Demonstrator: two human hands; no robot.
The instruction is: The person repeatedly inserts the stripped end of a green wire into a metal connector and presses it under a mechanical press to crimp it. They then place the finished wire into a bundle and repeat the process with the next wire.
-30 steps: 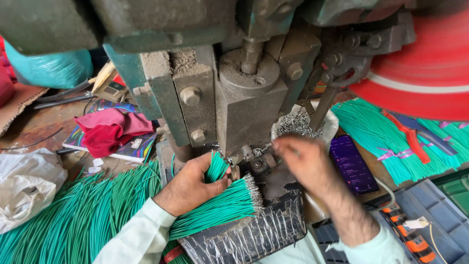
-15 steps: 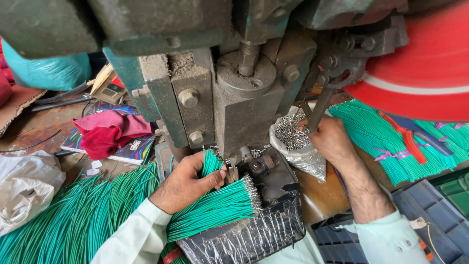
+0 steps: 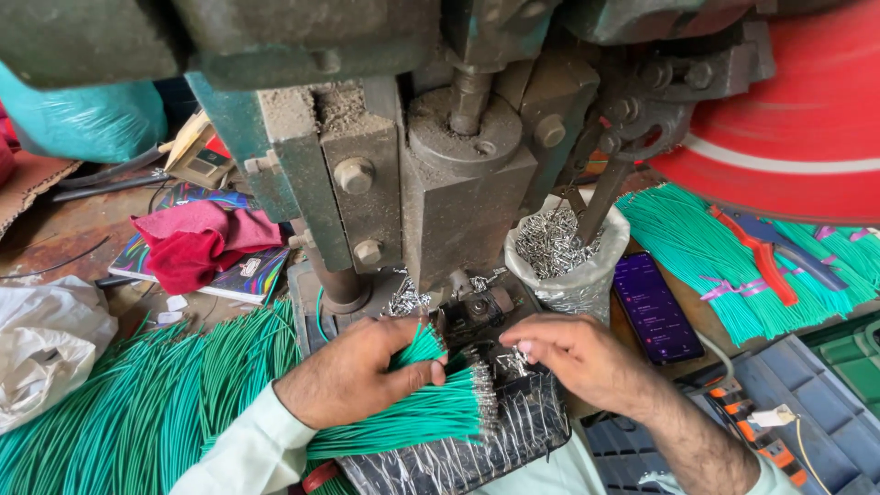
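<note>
My left hand (image 3: 353, 371) grips a bundle of green wires (image 3: 412, 417) with metal tips, held low in front of a grey press machine (image 3: 458, 183). My right hand (image 3: 582, 357) sits just right of the bundle, fingertips pinched together near the small black die (image 3: 472, 312) at the machine's base; whether it holds a small part I cannot tell. A plastic bag of small metal terminals (image 3: 555, 247) stands right behind that hand. Under both hands lies a plastic-wrapped dark pad (image 3: 458, 454).
A heap of green wires (image 3: 119, 422) lies at the left, more green wires (image 3: 706, 247) at the right. A phone (image 3: 651, 307) lies beside the bag. A red cloth (image 3: 197, 243) rests on a book, a white bag (image 3: 46, 344) sits far left, and a red wheel (image 3: 797, 110) at upper right.
My right hand has come down from the bag of terminals to the die beside the wire bundle. My left hand has kept hold of the bundle.
</note>
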